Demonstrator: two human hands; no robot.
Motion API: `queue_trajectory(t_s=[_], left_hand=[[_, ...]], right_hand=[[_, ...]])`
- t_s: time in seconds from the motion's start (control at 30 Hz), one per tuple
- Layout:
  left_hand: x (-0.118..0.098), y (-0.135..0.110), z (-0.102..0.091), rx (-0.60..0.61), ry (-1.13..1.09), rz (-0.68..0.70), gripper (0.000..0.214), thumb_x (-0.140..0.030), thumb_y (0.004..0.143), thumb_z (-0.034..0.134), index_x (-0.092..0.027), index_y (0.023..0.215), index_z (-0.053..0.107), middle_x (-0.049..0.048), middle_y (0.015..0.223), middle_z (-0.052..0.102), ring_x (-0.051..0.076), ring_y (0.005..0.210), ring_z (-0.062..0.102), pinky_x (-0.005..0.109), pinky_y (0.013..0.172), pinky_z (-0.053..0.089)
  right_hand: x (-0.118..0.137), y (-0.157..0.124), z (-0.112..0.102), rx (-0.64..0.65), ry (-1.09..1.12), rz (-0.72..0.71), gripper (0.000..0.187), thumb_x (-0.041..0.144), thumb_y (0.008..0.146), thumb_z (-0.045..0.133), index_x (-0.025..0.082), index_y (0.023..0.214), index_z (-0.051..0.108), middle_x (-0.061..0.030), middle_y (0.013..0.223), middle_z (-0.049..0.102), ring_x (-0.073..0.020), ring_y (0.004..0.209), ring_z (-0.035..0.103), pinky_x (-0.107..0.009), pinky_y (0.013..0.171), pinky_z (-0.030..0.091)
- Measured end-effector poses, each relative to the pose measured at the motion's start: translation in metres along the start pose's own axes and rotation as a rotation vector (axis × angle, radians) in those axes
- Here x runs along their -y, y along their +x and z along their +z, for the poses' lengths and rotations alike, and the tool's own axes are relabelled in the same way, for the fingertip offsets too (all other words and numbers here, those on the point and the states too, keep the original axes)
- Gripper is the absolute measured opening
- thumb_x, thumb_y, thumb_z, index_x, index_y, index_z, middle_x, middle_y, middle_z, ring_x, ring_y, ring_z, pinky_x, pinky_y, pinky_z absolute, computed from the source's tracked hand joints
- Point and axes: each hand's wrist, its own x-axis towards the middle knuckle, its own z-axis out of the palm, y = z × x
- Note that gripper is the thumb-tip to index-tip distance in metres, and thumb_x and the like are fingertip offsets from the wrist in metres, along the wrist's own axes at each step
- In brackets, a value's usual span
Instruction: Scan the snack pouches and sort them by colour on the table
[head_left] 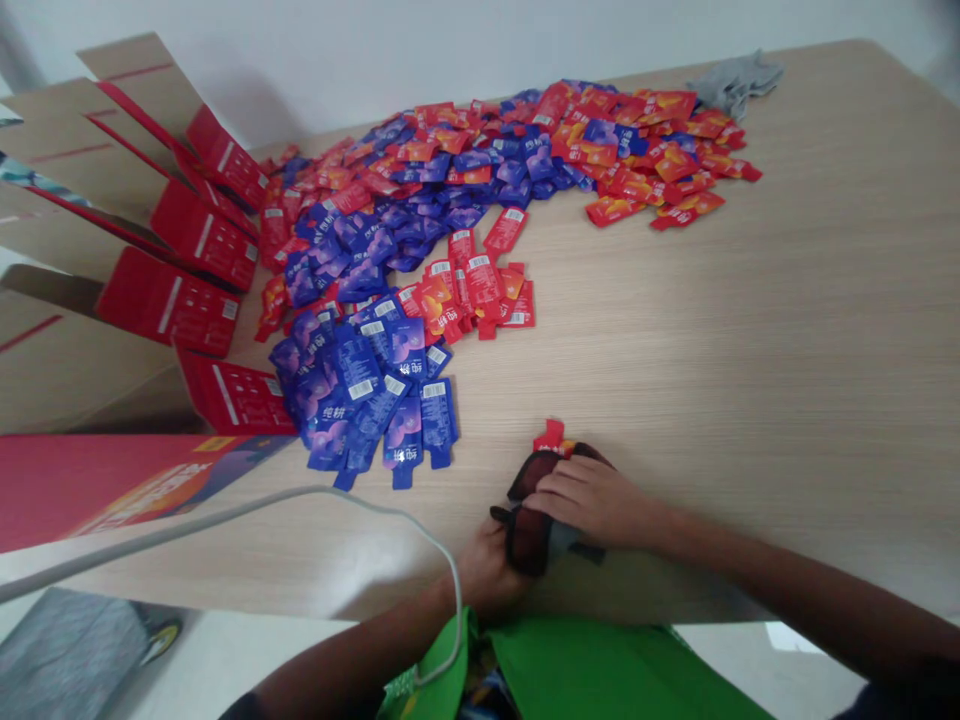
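Note:
Dark-lensed sunglasses [529, 541] with a black frame are between my hands, near the front edge of the table. My right hand [596, 497] has its fingers curled over them from the right. From below left, my left hand [491, 572] grips the frame, its fingertips mostly hidden behind the lower lens. Under and just beyond the sunglasses, a small red packet [552, 436] partly shows on the tabletop. A bit of greyish material [564, 538] shows below my right hand; I cannot tell what it is.
Flattened blue packets [352, 390] and red packets [480, 285] lie ahead left, with a long mixed heap [450, 170] behind. Open red cartons [172, 300] line the left. A grey cloth [739, 82] lies far right. A pale cable [330, 490] crosses in front, above a green bag [600, 665].

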Motion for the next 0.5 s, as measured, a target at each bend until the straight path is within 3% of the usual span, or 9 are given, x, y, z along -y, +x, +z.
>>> queue_trajectory(t_s=[0.13, 0.27, 0.33, 0.43, 0.5], left_hand=[[-0.003, -0.002, -0.005, 0.012, 0.049, 0.172, 0.035, -0.017, 0.110, 0.045, -0.017, 0.138, 0.064, 0.0082, 0.137, 0.071, 0.022, 0.126, 0.069, 0.038, 0.110, 0.055], [-0.004, -0.004, -0.007, -0.022, 0.184, 0.238, 0.035, -0.014, 0.110, 0.042, -0.012, 0.137, 0.064, 0.0109, 0.144, 0.067, 0.023, 0.137, 0.061, 0.038, 0.114, 0.051], [-0.005, -0.004, -0.005, -0.032, 0.191, 0.223, 0.034, -0.016, 0.110, 0.043, -0.013, 0.135, 0.065, 0.0103, 0.143, 0.067, 0.022, 0.138, 0.060, 0.037, 0.115, 0.049], [-0.006, -0.004, -0.002, -0.052, 0.168, 0.201, 0.033, -0.017, 0.109, 0.046, -0.014, 0.135, 0.066, 0.0102, 0.141, 0.069, 0.022, 0.138, 0.061, 0.038, 0.117, 0.048], [-0.007, -0.003, -0.001, -0.063, 0.148, 0.182, 0.033, -0.016, 0.107, 0.048, -0.016, 0.135, 0.066, 0.0100, 0.135, 0.072, 0.021, 0.131, 0.066, 0.038, 0.115, 0.051]], right_hand=[[-0.030, 0.013, 0.005, 0.041, -0.073, 0.089, 0.040, 0.033, 0.091, 0.071, 0.021, 0.129, 0.066, -0.0086, 0.118, 0.074, -0.0260, 0.106, 0.062, -0.041, 0.094, 0.049], [-0.070, 0.034, -0.020, 0.006, -0.216, 0.164, 0.048, 0.030, 0.088, 0.074, 0.017, 0.132, 0.063, -0.0125, 0.120, 0.072, -0.0299, 0.109, 0.062, -0.043, 0.095, 0.049], [-0.079, 0.039, -0.038, -0.070, -0.285, 0.223, 0.047, 0.024, 0.088, 0.071, 0.017, 0.134, 0.062, -0.0137, 0.122, 0.072, -0.0311, 0.110, 0.063, -0.045, 0.097, 0.049], [-0.062, 0.034, -0.053, -0.284, -0.275, 0.269, 0.045, 0.029, 0.092, 0.064, 0.018, 0.136, 0.060, -0.0141, 0.124, 0.071, -0.0309, 0.112, 0.064, -0.044, 0.097, 0.050], [-0.037, 0.024, -0.049, -0.297, -0.190, 0.195, 0.045, 0.035, 0.094, 0.060, 0.019, 0.136, 0.060, -0.0132, 0.123, 0.072, -0.0293, 0.111, 0.064, -0.043, 0.096, 0.050]])
